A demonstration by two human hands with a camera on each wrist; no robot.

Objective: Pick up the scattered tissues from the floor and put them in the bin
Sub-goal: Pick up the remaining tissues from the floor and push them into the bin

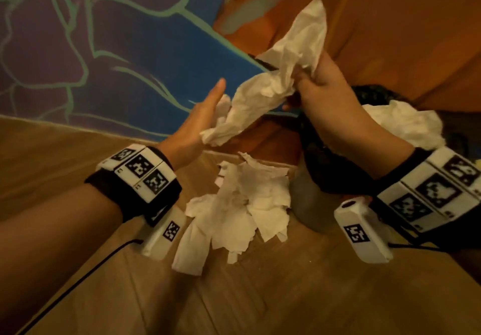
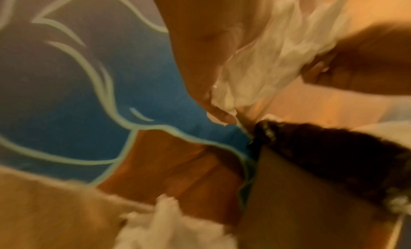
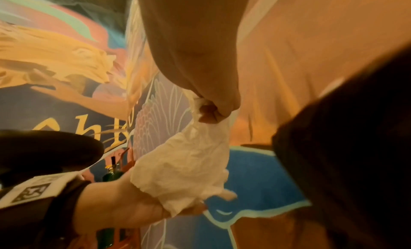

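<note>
**A:** ok so what's lying around here? I see a wooden floor (image 1: 286,295), a painted wall (image 1: 78,48) with purple and blue patches outlined in pale green, and an orange cloth (image 1: 390,22) hanging on the right.

**B:** yep. The bin (image 1: 315,178) is the dark thing just under the right forearm, with white tissues in the bin (image 1: 406,123) already poking up. That arm covers most of the rim, so its shape is hard to make out. A pile of tissues (image 1: 239,204) sits on the floor between the two wrists, just left of the bin.

**A:** wrist cams add anything?

**B:** the right wrist one shows gold lettering (image 3: 98,129) on the wall and a green bottle-ish thing (image 3: 111,175), blurry, neither visible from the head view. The left wrist one is pretty smeared but catches the bin's dark edge from the side.

**A:** and the hands?

**B:** right hand (image 1: 320,87) is clenched around a crumpled tissue (image 1: 273,82), pinching it up in the air, left of and above the bin. Left hand (image 1: 200,118) is flat, fingers straight, palm against the lower end of that same tissue, not gripping it. Both wear wristbands (image 1: 140,170) with black-and-white markers.
</note>
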